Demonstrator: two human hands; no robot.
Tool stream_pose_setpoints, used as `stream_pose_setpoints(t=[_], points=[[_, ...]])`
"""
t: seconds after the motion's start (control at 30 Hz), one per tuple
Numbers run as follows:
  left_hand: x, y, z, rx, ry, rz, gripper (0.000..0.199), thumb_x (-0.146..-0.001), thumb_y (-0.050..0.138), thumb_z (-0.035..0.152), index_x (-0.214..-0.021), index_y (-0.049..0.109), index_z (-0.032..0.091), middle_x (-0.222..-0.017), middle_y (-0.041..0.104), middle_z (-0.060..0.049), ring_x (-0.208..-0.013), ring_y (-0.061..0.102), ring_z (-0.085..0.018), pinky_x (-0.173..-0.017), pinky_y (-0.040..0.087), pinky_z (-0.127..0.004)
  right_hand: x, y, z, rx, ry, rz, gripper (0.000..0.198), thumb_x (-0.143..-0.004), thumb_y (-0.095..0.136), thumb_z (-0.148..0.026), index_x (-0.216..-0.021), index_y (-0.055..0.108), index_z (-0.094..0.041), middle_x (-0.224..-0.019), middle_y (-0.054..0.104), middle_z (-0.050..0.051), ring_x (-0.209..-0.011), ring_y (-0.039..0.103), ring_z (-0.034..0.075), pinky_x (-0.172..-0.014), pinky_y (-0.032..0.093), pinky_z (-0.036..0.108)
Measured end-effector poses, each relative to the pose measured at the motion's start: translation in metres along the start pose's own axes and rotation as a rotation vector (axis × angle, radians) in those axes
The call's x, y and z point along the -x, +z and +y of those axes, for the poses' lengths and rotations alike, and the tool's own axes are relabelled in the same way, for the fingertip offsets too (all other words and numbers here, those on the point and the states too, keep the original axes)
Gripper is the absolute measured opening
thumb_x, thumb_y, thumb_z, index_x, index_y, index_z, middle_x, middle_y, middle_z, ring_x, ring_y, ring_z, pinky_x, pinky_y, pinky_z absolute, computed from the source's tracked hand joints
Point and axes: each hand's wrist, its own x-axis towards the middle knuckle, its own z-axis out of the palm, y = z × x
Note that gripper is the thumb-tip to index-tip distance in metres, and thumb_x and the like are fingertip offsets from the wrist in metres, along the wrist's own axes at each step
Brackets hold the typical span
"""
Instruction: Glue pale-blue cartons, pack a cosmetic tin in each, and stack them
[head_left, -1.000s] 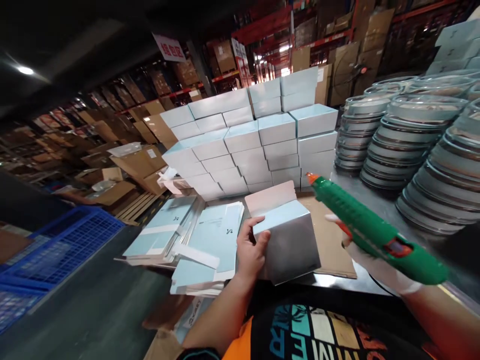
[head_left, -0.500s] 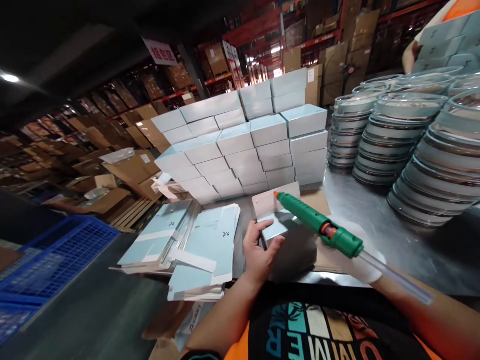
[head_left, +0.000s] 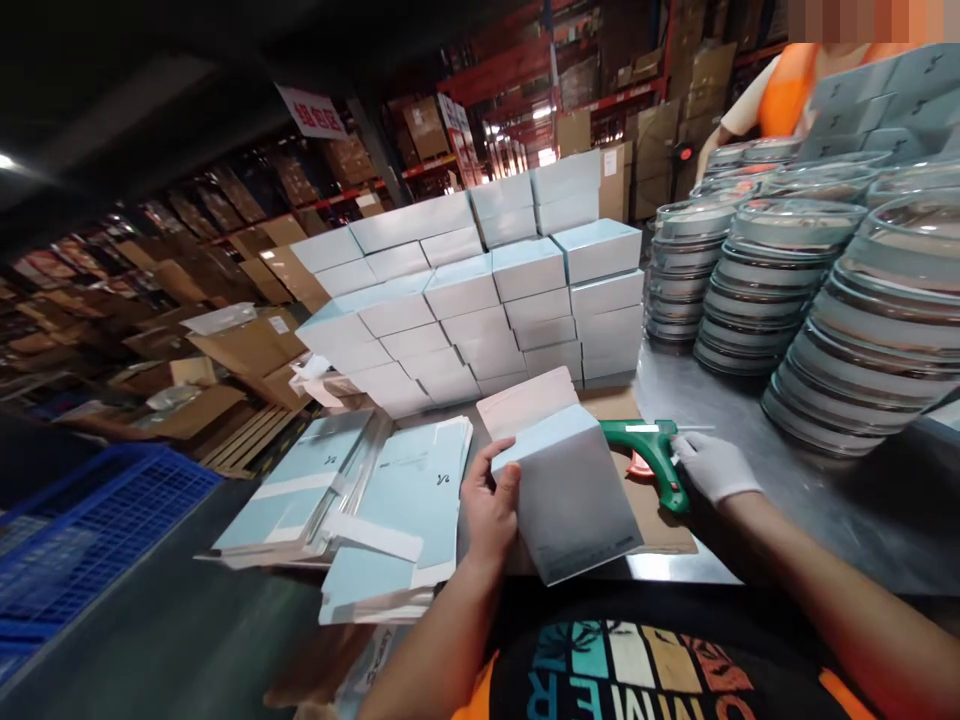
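My left hand [head_left: 491, 495] grips a small pale blue and white carton [head_left: 574, 490] by its left side, thumb on the near face. The carton is tilted, and its white end flap [head_left: 525, 400] stands up at the far end. A green hot glue gun [head_left: 652, 445] with an orange trigger lies on its side on a cardboard sheet [head_left: 667, 540] to the right of the carton. At the gun's rear end is my right hand [head_left: 716, 468] in a white glove, its fingers loosely extended toward the gun and not wrapped round its handle.
Behind the carton rises a stacked wall of similar cartons [head_left: 465, 320]. Flat unfolded cartons [head_left: 412, 480] lie in piles on the left. Tall stacks of round clear-lidded containers [head_left: 780, 290] stand on the right of the metal table [head_left: 817, 510]. A co-worker in orange [head_left: 787, 95] is behind them.
The glue gun has gone from my right hand down onto the cardboard. My right hand has moved right, off its handle. The carton is now raised and tilted in my left hand.
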Motion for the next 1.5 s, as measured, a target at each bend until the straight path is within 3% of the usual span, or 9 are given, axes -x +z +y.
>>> stream_pose_setpoints(t=[0.1,0.23,0.43,0.53,0.77,1.03,1.13,1.3,1.5], points=[[-0.001,0.002,-0.001,0.027,-0.029,-0.014,0.065,-0.088,0.073,0.078,-0.117,0.078,0.02,-0.083,0.071,-0.004,-0.072,0.062,-0.02,-0.066,0.052,-0.03,0.005,0.004,-0.014,-0.005,-0.099,0.036,0.041,-0.085,0.072,-0.065,-0.085,0.074,-0.024,-0.083,0.078,0.01,-0.096,0.078,0.034,-0.087,0.064,0.048],[0.0,0.01,-0.001,0.05,0.05,-0.055,0.064,-0.084,0.077,0.078,-0.112,0.081,0.02,-0.096,0.076,-0.008,-0.088,0.07,-0.025,-0.078,0.057,-0.034,0.018,0.039,-0.049,-0.205,-0.276,-0.247,0.06,-0.093,0.065,-0.059,-0.142,0.063,-0.023,-0.135,0.077,0.011,-0.123,0.073,0.029,-0.105,0.06,0.045],[-0.002,0.018,-0.017,0.055,0.302,-0.077,0.054,-0.085,0.083,0.071,-0.103,0.08,0.02,-0.123,0.074,-0.013,-0.117,0.073,-0.031,-0.099,0.057,-0.04,0.018,0.056,-0.059,-0.12,-0.384,-0.374,0.04,-0.086,0.073,-0.049,-0.112,0.067,-0.02,-0.105,0.077,0.007,-0.104,0.072,0.029,-0.096,0.062,0.045],[-0.007,0.019,-0.025,0.231,0.387,-0.011,0.05,-0.085,0.089,0.06,-0.114,0.069,0.026,-0.12,0.074,-0.008,-0.119,0.075,-0.028,-0.103,0.057,-0.041,0.018,0.042,-0.043,-0.085,-0.565,-0.419,0.053,-0.074,0.093,-0.051,-0.11,0.067,-0.022,-0.132,0.074,0.013,-0.124,0.071,0.033,-0.108,0.059,0.051],[-0.026,0.005,-0.015,0.136,0.635,-0.397,0.029,-0.098,0.079,0.05,-0.117,0.084,0.028,-0.121,0.08,-0.011,-0.131,0.071,-0.034,-0.114,0.054,-0.057,0.034,0.032,-0.031,-0.052,-0.895,-0.516,0.026,-0.106,0.069,-0.032,-0.13,0.077,-0.032,-0.159,0.063,0.009,-0.149,0.06,0.025,-0.126,0.049,0.049],[-0.027,0.003,-0.015,0.176,0.672,-0.412,0.026,-0.099,0.08,0.037,-0.125,0.084,0.033,-0.115,0.086,-0.009,-0.135,0.071,-0.034,-0.115,0.054,-0.06,0.035,0.037,-0.035,-0.036,-1.004,-0.482,0.033,-0.107,0.063,-0.021,-0.131,0.078,-0.038,-0.153,0.069,0.005,-0.148,0.06,0.022,-0.127,0.048,0.046],[-0.022,0.003,-0.021,0.166,0.562,-0.384,0.042,-0.094,0.083,0.052,-0.131,0.081,0.033,-0.131,0.082,-0.011,-0.144,0.065,-0.035,-0.123,0.046,-0.062,0.04,0.04,-0.022,0.009,-0.814,-0.428,0.051,-0.098,0.071,-0.029,-0.149,0.067,-0.033,-0.163,0.061,0.008,-0.153,0.056,0.027,-0.128,0.047,0.047],[0.006,0.003,-0.046,0.145,-0.015,-0.329,0.15,-0.058,0.091,0.087,-0.176,0.021,0.027,-0.176,0.038,-0.024,-0.16,0.043,-0.043,-0.131,0.036,-0.06,0.045,0.048,-0.007,0.112,-0.391,-0.326,0.089,-0.071,0.083,-0.053,-0.148,0.062,-0.013,-0.136,0.076,0.02,-0.13,0.072,0.042,-0.112,0.061,0.053],[0.029,-0.002,-0.055,0.198,-0.242,-0.41,0.118,-0.068,0.087,0.085,-0.158,0.05,0.019,-0.145,0.069,-0.021,-0.136,0.066,-0.041,-0.119,0.052,-0.056,0.038,0.047,-0.017,-0.127,-0.264,-0.297,0.088,-0.088,0.069,-0.076,-0.155,0.054,-0.022,-0.148,0.072,0.019,-0.136,0.071,0.039,-0.111,0.063,0.047]])
